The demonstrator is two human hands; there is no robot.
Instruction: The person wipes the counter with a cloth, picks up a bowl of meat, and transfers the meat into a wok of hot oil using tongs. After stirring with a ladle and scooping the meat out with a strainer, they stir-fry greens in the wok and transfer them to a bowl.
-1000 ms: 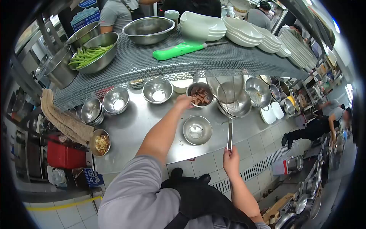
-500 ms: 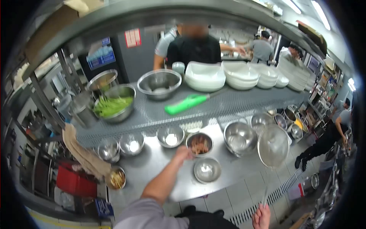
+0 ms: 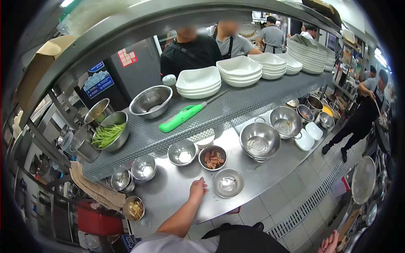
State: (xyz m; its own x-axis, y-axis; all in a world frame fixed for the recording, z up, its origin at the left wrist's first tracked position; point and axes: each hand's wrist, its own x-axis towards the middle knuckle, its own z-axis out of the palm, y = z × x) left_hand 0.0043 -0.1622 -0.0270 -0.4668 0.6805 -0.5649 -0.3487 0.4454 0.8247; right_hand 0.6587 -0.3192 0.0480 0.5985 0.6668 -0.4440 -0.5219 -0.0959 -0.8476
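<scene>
Fingers of the left hand (image 3: pixel 197 190) are left loose and slightly bent, with nothing seen pinched between them; the hand is held above the steel worktop (image 3: pixel 162 197). Just beside the fingertips, apparently apart from them, a small stainless-steel bowl (image 3: pixel 228 184) is set upright. Beyond it, near the same fingertips, a second steel bowl (image 3: pixel 214 149) is seen with meat pieces (image 3: pixel 214 160) inside. Both bowls are judged light, stiff and hard to break, though the polished walls may be slippery if greased. A firm hold could be had at the rim, thumb outside and fingers under the curve; the meat-filled bowl is best kept level, as its loose, soft-looking pieces could slide.

At the lower right, the right hand (image 3: pixel 329 242) is seen with fingers curled, apparently closed on the handle of the mesh strainer (image 3: pixel 363 180), although the handle itself can hardly be made out. The strainer head is held out over the floor side, well apart from the bowls. It is judged light but top-heavy, with thin mesh that could be dented, so the handle is the better place for gripping.

Farther out, a two-handled steel pan (image 3: pixel 257 135) is stood on the worktop.
</scene>
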